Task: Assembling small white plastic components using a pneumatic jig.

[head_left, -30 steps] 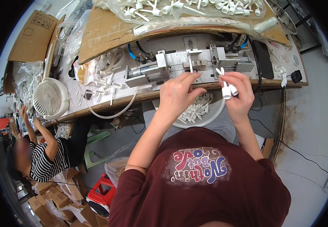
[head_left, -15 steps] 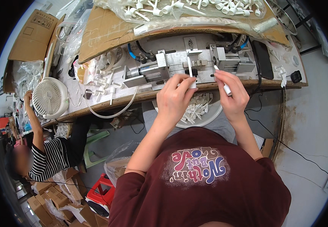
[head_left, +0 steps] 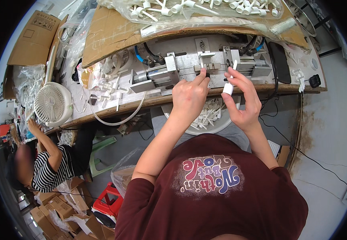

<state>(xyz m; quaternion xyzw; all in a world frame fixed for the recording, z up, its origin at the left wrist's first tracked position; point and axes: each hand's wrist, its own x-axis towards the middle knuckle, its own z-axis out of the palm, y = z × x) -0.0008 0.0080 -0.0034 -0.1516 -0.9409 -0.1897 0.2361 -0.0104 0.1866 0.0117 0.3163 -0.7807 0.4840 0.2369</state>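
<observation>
My left hand is closed at the small metal fixture in the middle of the bench, fingertips over the near end of a white plastic stem. The rest of that piece is hidden under the fingers. Off to the right, my right hand holds another white stemmed plastic cap between thumb and fingers, stem pointing up and away, cup end toward me. Metal clamp units stand on either side: a left cylinder unit and a right cylinder unit.
Below the bench edge, a white basin holds many similar pieces. More lie on a cardboard sheet across the back. A white fan stands at left, beside a co-worker in a striped shirt. A dark phone lies at right.
My left hand has brought its piece against the fixture, fingers moving forward and covering its cap. My right hand has turned its piece so the stem points upward. The co-worker's arm has lowered.
</observation>
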